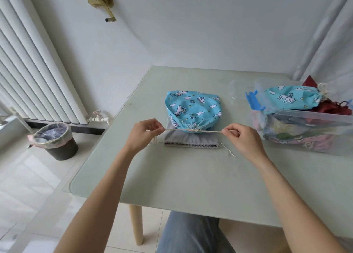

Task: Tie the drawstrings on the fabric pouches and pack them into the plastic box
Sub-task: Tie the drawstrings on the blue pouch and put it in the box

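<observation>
Evidently mid-knot: left hand (145, 132) and right hand (236, 136) each pinch a drawstring (208, 131) end, cinching the blue pouch (193, 109). Next, I'd guess, finish tying, then box (313, 117) it.

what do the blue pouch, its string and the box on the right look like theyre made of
Blue pouch: woven printed fabric, likely cotton, matte; it gathers into soft folds at the neck.
Drawstring: off-white twisted cord, probably cotton; pulled taut between left hand and right hand.
Plastic box: clear, glossy rigid plastic; contents show through the wall.

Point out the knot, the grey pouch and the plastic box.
knot (192, 130), head view, middle of the knot.
grey pouch (191, 141), head view, bare fabric near its drawstring hem.
plastic box (313, 117), head view, near rim.
</observation>
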A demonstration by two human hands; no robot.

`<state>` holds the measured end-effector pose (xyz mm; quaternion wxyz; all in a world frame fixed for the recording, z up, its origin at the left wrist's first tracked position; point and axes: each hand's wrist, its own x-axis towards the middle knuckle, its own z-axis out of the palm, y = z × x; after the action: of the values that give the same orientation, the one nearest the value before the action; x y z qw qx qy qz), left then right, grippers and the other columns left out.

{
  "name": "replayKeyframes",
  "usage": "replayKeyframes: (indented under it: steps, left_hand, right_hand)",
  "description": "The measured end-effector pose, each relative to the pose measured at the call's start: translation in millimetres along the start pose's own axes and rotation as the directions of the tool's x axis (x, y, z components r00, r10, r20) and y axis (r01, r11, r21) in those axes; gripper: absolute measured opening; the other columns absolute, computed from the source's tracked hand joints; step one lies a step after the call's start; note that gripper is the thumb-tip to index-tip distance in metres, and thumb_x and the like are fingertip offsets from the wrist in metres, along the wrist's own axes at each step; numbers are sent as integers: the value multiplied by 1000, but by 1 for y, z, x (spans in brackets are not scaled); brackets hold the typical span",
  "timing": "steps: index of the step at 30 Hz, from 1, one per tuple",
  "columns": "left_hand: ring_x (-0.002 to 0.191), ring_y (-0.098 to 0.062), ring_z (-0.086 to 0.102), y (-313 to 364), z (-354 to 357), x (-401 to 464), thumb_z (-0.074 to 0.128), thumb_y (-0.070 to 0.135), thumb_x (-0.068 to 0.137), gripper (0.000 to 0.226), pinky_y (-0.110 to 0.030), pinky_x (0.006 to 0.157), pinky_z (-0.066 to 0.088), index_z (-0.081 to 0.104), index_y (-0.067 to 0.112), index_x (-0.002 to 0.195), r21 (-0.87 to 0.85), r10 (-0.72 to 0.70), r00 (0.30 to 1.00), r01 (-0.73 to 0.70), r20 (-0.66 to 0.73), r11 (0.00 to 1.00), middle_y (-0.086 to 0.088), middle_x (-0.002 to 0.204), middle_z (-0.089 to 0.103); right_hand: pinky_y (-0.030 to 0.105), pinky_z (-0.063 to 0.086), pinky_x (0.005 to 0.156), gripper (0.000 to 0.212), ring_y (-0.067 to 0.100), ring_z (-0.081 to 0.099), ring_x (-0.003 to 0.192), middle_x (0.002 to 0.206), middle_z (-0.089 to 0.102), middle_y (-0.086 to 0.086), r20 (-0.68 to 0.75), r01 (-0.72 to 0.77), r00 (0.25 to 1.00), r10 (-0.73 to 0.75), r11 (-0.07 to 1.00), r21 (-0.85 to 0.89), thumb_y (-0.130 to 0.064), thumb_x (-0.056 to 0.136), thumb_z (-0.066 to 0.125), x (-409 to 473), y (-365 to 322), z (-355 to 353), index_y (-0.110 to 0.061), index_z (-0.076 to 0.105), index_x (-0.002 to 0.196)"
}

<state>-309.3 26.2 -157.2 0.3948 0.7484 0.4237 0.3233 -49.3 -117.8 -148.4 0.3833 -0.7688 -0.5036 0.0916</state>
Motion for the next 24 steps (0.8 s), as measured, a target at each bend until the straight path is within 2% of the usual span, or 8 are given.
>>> replayKeyframes:
  steps: [5,10,13,15,17,19,21,24]
  left_hand:
    - [60,-8,48,-6,-1,1,66,17,82,16,-27,61,35,61,21,67,40,-79,992,83,-96,996,11,59,56]
    - [69,-15,52,-8,-1,5,65,22,82,15,-28,64,36,60,25,69,118,-114,980,134,-165,984,11,67,59]
    - [74,-15,56,-12,-4,5,66,33,81,11,-31,69,43,63,30,71,173,-54,994,71,-96,982,7,73,63]
    - [80,-9,60,-14,-9,4,63,39,81,7,-32,75,47,66,35,76,236,-21,1000,18,9,972,8,79,68]
    - [82,-4,62,-10,-12,2,61,37,85,8,-30,78,49,67,38,90,270,-7,995,-19,95,963,11,84,70]
    - [87,-7,62,-1,-7,1,57,36,89,21,-29,81,48,62,36,110,286,6,992,-43,129,957,10,93,68]
    - [89,-7,60,8,3,0,55,39,90,30,-28,82,45,57,31,120,281,25,989,-66,146,958,11,99,65]
    - [86,-5,58,11,16,1,57,36,90,34,-25,84,44,54,26,123,273,39,982,-89,182,958,12,99,65]
  right_hand:
    - [20,31,53,16,3,43,53,50,41,-10,-20,18,1000,-20,997,-81,-24,87,61,0,0,-2,-21,59,72]
    - [26,34,64,14,6,51,68,67,58,-12,-48,48,997,-55,989,-136,-26,87,61,4,1,1,-18,64,77]
    - [29,36,61,16,10,49,61,55,51,-15,-1,46,999,-47,987,-152,-28,88,61,4,4,-5,-20,63,74]
    - [33,44,63,17,15,55,66,62,60,-9,109,76,992,-58,983,-167,-30,88,60,3,4,-13,-24,62,73]
    - [27,46,68,18,8,59,73,72,65,-10,216,104,974,-73,986,-134,-28,89,59,2,-1,-20,-27,60,71]
    - [13,38,62,20,-3,52,65,72,61,-12,292,100,951,-100,995,12,-22,91,57,1,-9,-22,-23,58,71]
    - [12,35,58,17,-1,46,58,80,59,-9,312,30,943,-115,964,265,-16,93,53,1,-19,-18,-15,59,77]
    - [17,32,47,13,8,40,55,101,65,-5,345,-170,930,-127,684,710,-11,91,49,3,-36,-7,-3,58,88]
